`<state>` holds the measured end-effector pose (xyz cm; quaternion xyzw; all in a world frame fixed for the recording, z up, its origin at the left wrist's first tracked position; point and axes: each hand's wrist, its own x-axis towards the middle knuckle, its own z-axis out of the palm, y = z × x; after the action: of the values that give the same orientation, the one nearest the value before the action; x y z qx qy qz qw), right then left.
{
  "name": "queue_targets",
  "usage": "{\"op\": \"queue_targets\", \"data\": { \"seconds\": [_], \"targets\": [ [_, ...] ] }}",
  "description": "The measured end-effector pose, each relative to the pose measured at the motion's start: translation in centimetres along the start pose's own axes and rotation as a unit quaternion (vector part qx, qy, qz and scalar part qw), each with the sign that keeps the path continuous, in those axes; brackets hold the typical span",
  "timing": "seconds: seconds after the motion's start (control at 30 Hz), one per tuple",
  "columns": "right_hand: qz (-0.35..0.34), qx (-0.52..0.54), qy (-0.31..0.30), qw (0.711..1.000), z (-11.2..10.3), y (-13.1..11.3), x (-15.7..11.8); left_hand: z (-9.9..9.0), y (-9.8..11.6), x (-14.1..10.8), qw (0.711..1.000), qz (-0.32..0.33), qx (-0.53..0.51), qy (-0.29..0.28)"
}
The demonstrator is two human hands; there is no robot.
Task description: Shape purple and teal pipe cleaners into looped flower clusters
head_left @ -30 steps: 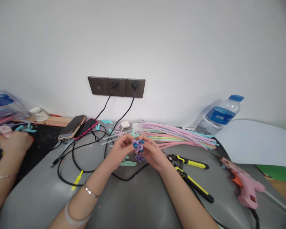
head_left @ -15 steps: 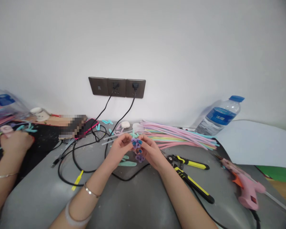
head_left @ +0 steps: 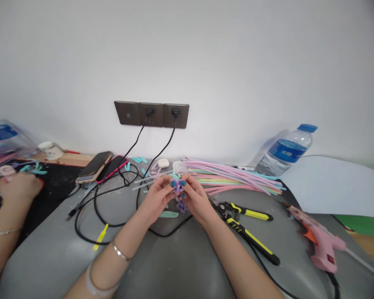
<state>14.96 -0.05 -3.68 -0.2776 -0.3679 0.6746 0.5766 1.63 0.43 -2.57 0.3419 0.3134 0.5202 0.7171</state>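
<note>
Grey counter beneath, left hand and right hand pinch a purple pipe-cleaner flower from opposite sides, probably to steady its petals.

Your right-side bottle: blue label bears white characters, too small for you to read.
</note>
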Motion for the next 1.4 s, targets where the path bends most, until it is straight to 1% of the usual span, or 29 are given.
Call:
{"op": "queue_targets", "data": {
  "seconds": [0.1, 0.17, 0.23, 0.33, 0.4, 0.5, 0.6, 0.7, 0.8, 0.87, 0.9, 0.93, 1.0, 1.07, 1.13, 1.2, 1.27, 1.33, 1.4],
  "targets": [
    [0.005, -0.008, 0.009, 1.0, -0.1, 0.1, 0.1, 0.0, -0.3, 0.0, 1.0, -0.004, -0.016, 0.008],
    [-0.007, -0.031, 0.017, 0.999, -0.3, 0.2, 0.2, 0.0, -0.4, 0.0, 1.0, 0.005, -0.002, 0.022],
    [-0.05, -0.082, 0.03, 0.995, -0.6, 0.4, 0.4, 0.0, -0.4, 0.0, 0.998, 0.029, 0.028, 0.048],
    [-0.133, -0.181, 0.035, 0.974, -1.0, 0.6, 0.5, 0.0, -0.3, 0.1, 0.992, 0.071, 0.065, 0.082],
    [-0.163, -0.241, 0.035, 0.956, -1.1, 0.7, 0.5, -0.1, -0.3, 0.1, 0.99, 0.083, 0.084, 0.077],
    [-0.181, -0.306, 0.037, 0.934, -1.2, 0.7, 0.5, -0.3, -0.3, 0.2, 0.988, 0.083, 0.12, 0.056],
    [-0.201, -0.342, 0.031, 0.917, -1.4, 0.6, 0.4, -0.7, -0.2, 0.3, 0.983, 0.084, 0.156, 0.053],
    [-0.221, -0.368, 0.03, 0.903, -1.6, 0.3, 0.4, -1.0, 0.1, 0.3, 0.972, 0.099, 0.21, 0.045],
    [-0.231, -0.375, 0.018, 0.898, -1.8, -0.1, 0.4, -1.2, 0.6, 0.4, 0.958, 0.117, 0.261, 0.027],
    [-0.214, -0.361, 0.005, 0.908, -1.9, -0.5, 0.4, -1.2, 0.8, 0.5, 0.954, 0.118, 0.275, 0.012],
    [-0.191, -0.343, -0.004, 0.92, -2.0, -0.6, 0.4, -1.3, 1.0, 0.5, 0.954, 0.113, 0.277, 0.001],
    [-0.157, -0.318, -0.017, 0.935, -2.1, -0.8, 0.4, -1.3, 1.1, 0.4, 0.955, 0.107, 0.276, -0.012],
    [-0.066, -0.257, -0.053, 0.963, -2.3, -1.2, 0.3, -1.3, 1.3, 0.4, 0.956, 0.09, 0.275, -0.044],
    [0.015, -0.194, -0.089, 0.977, -2.5, -1.5, 0.1, -1.3, 1.5, 0.2, 0.956, 0.078, 0.274, -0.075],
    [0.058, -0.147, -0.108, 0.981, -2.5, -1.7, -0.1, -1.4, 1.7, 0.1, 0.951, 0.086, 0.283, -0.093],
    [0.063, -0.129, -0.115, 0.983, -2.5, -1.8, -0.2, -1.4, 1.9, 0.1, 0.938, 0.128, 0.307, -0.101],
    [0.036, -0.149, -0.113, 0.982, -2.4, -1.8, -0.2, -1.5, 2.1, 0.0, 0.91, 0.192, 0.351, -0.109],
    [-0.033, -0.203, -0.101, 0.973, -2.3, -2.0, -0.1, -1.5, 2.3, -0.1, 0.874, 0.247, 0.402, -0.117],
    [-0.121, -0.272, -0.087, 0.951, -2.2, -2.3, 0.0, -1.6, 2.4, -0.3, 0.844, 0.283, 0.442, -0.112]
  ]
}}
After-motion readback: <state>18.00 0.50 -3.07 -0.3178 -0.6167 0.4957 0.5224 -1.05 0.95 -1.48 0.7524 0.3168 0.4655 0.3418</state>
